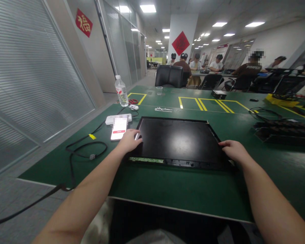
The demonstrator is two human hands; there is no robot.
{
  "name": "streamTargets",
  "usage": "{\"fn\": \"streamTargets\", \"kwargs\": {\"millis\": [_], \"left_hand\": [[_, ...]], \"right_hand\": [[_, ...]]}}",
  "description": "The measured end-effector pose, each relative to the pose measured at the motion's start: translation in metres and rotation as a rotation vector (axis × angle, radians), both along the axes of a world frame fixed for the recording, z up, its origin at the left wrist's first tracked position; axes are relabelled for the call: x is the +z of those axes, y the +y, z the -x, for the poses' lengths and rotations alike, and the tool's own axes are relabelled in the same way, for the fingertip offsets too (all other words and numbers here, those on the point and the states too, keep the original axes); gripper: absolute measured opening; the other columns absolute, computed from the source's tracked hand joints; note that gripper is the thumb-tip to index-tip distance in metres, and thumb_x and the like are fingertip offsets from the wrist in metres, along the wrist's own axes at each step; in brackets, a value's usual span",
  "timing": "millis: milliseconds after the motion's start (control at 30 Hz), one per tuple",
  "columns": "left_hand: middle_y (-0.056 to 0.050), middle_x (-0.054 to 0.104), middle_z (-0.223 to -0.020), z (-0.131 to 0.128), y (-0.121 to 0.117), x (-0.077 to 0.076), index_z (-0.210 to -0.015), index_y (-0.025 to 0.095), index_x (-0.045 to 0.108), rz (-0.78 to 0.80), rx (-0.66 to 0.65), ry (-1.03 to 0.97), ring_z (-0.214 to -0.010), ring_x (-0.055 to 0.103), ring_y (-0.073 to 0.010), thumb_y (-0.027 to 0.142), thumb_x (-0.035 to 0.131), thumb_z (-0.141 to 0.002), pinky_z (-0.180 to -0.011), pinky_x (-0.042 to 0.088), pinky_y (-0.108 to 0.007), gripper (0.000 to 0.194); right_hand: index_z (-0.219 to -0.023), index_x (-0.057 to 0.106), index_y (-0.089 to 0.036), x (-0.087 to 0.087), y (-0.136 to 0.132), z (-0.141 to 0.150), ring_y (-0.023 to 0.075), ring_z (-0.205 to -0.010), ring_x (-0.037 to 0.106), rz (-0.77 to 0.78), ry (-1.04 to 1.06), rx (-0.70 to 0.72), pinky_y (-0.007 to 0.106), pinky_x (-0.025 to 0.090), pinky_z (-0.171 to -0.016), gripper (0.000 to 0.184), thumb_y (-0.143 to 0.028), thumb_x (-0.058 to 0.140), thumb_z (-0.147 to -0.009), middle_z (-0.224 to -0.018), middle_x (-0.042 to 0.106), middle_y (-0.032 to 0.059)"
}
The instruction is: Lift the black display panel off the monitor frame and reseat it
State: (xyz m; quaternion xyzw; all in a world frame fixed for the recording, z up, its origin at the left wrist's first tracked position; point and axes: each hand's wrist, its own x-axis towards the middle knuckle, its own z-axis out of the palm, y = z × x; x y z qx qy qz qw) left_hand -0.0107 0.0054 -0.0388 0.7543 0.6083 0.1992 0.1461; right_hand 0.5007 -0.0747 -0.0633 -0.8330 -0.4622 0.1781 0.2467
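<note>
A black flat display panel [178, 139] lies face up on the green table, with light reflected on its dark screen. Along its near edge runs a narrow green circuit board [146, 160], beside a black strip of frame. My left hand [130, 139] closes on the panel's left edge, its thumb and fingers at the rim. A small pale strip shows by those fingers; I cannot tell what it is. On the opposite side, my right hand [234, 150] pinches the right edge, fingertips over the frame and the other fingers partly hidden.
Left of the panel, a lit phone [119, 131] leans near a white power strip [109, 120]. A black cable [87, 156] loops over the table. Farther back stand a water bottle [121, 94], red-handled scissors [133, 101] and a clear cup [159, 90]. Black parts [289, 132] lie right. People sit beyond.
</note>
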Motion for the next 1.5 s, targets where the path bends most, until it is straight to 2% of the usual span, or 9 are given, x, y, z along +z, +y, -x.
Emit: {"fn": "streamTargets", "kwargs": {"millis": [133, 267, 467, 700, 867, 1067, 1200, 1367, 1500], "left_hand": [[-0.022, 0.061, -0.159, -0.002, -0.007, -0.004, -0.145, 0.018, 0.077, 0.000, -0.058, 0.041, -0.151, 0.058, -0.0432, 0.043, 0.083, -0.084, -0.129, 0.045, -0.054, 0.066], [-0.019, 0.057, -0.164, -0.002, -0.008, -0.004, -0.146, 0.021, 0.076, -0.011, -0.081, 0.017, -0.156, 0.054, -0.0419, 0.044, 0.084, -0.083, -0.131, 0.043, -0.053, 0.067], [-0.018, 0.076, -0.141, 0.002, -0.004, 0.007, -0.133, 0.018, 0.079, 0.005, 0.018, -0.048, -0.135, 0.071, -0.0384, 0.031, 0.077, -0.090, -0.117, 0.056, -0.047, 0.046], [-0.010, 0.085, -0.119, -0.002, -0.008, 0.018, -0.123, 0.023, 0.081, 0.071, 0.120, -0.144, -0.110, 0.082, -0.0318, 0.019, 0.078, -0.086, -0.095, 0.064, -0.038, 0.037], [-0.013, 0.085, -0.117, -0.004, -0.008, 0.015, -0.123, 0.020, 0.081, 0.065, 0.090, -0.121, -0.111, 0.082, -0.0331, 0.018, 0.075, -0.088, -0.095, 0.063, -0.038, 0.035], [-0.018, 0.085, -0.121, -0.004, -0.010, 0.011, -0.139, 0.016, 0.076, 0.060, 0.082, 0.030, -0.112, 0.081, -0.0366, 0.020, 0.066, -0.096, -0.097, 0.062, -0.043, 0.044], [-0.019, 0.083, -0.131, -0.004, -0.011, 0.012, -0.146, 0.018, 0.073, 0.037, 0.063, 0.079, -0.118, 0.080, -0.0377, 0.019, 0.063, -0.098, -0.101, 0.061, -0.044, 0.049], [-0.023, 0.079, -0.140, -0.006, -0.009, 0.012, -0.141, 0.013, 0.076, 0.021, 0.038, 0.177, -0.132, 0.074, -0.0422, 0.020, 0.063, -0.099, -0.111, 0.058, -0.047, 0.045], [-0.024, 0.076, -0.146, -0.009, -0.010, 0.014, -0.146, 0.008, 0.072, 0.040, 0.023, 0.241, -0.138, 0.072, -0.0407, 0.022, 0.060, -0.104, -0.116, 0.055, -0.046, 0.047]], "right_hand": [[-0.094, 0.088, -0.022, -0.001, 0.001, -0.001, 0.0267, -0.088, 0.080, 0.002, -0.008, 0.013, 0.032, 0.060, -0.078, 0.039, -0.007, 0.069, -0.064, -0.093, 0.084, 0.0102], [-0.093, 0.087, -0.022, -0.002, 0.001, -0.002, 0.0255, -0.083, 0.078, 0.004, -0.056, 0.024, 0.032, 0.059, -0.076, 0.031, -0.011, 0.072, -0.068, -0.087, 0.083, 0.0079], [-0.096, 0.087, -0.022, 0.002, 0.000, 0.002, 0.0244, -0.083, 0.077, 0.045, -0.091, 0.017, 0.032, 0.058, -0.078, 0.025, -0.015, 0.072, -0.077, -0.089, 0.083, 0.0070], [-0.089, 0.087, -0.024, 0.004, -0.003, 0.000, 0.0254, -0.091, 0.077, 0.035, -0.164, -0.023, 0.032, 0.056, -0.079, 0.020, -0.015, 0.073, -0.078, -0.093, 0.083, 0.0076], [-0.088, 0.086, -0.025, 0.005, -0.005, -0.001, 0.0270, -0.089, 0.077, 0.044, -0.179, -0.041, 0.034, 0.055, -0.074, 0.017, -0.019, 0.073, -0.080, -0.096, 0.084, 0.0096], [-0.100, 0.086, -0.024, 0.005, -0.007, 0.004, 0.0266, -0.090, 0.076, -0.006, -0.179, -0.061, 0.035, 0.054, -0.075, 0.022, -0.023, 0.069, -0.086, -0.101, 0.084, 0.0096], [-0.097, 0.086, -0.024, 0.004, -0.009, 0.001, 0.0287, -0.091, 0.076, -0.035, -0.201, -0.094, 0.036, 0.053, -0.074, 0.020, -0.037, 0.072, -0.090, -0.099, 0.083, 0.0112], [-0.091, 0.087, -0.024, 0.000, -0.007, -0.007, 0.0316, -0.089, 0.074, -0.110, -0.168, -0.144, 0.039, 0.052, -0.074, 0.040, -0.055, 0.063, -0.096, -0.088, 0.081, 0.0133], [-0.104, 0.088, -0.019, -0.007, -0.001, -0.008, 0.0288, -0.092, 0.075, -0.326, 0.221, -0.202, 0.037, 0.055, -0.074, 0.065, -0.064, 0.040, -0.104, -0.106, 0.085, 0.0165]]}}
